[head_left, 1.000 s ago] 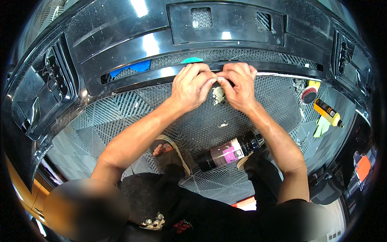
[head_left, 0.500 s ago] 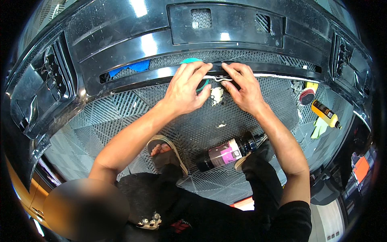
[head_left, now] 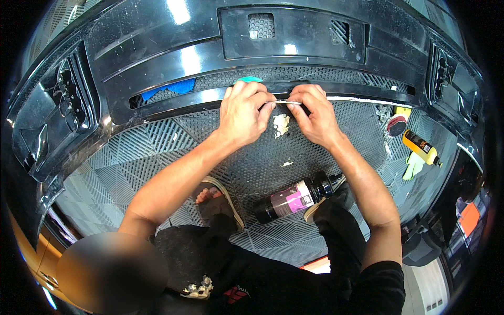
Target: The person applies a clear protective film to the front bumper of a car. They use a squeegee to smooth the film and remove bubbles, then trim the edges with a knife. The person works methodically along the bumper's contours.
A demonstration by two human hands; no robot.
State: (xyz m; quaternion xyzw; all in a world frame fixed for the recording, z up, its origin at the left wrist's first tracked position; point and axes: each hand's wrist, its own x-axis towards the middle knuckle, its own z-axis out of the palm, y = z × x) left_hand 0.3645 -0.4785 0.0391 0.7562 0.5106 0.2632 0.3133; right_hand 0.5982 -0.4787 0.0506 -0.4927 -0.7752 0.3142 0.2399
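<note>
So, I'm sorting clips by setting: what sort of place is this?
Probably a car detailing or body shop: a glossy black car bumper, a grey interlocking grid tile floor, and a dark polish bottle with pink label.

Grey interlocking floor tiles (head_left: 157,157) with ribbed, perforated grid pattern, laid across the whole visible floor. Pale scraps and smears (head_left: 281,125) scattered on the tiles near centre. Dark bottle with pink label (head_left: 294,198) lying on its side on the floor. Yellow bottle (head_left: 421,148) lying further right, beside a yellow-green glove (head_left: 412,165) and a round red-faced pad (head_left: 397,125). Bright overhead light reflected as white patches along the top. Orange surface (head_left: 26,252) at lower left edge.
</note>
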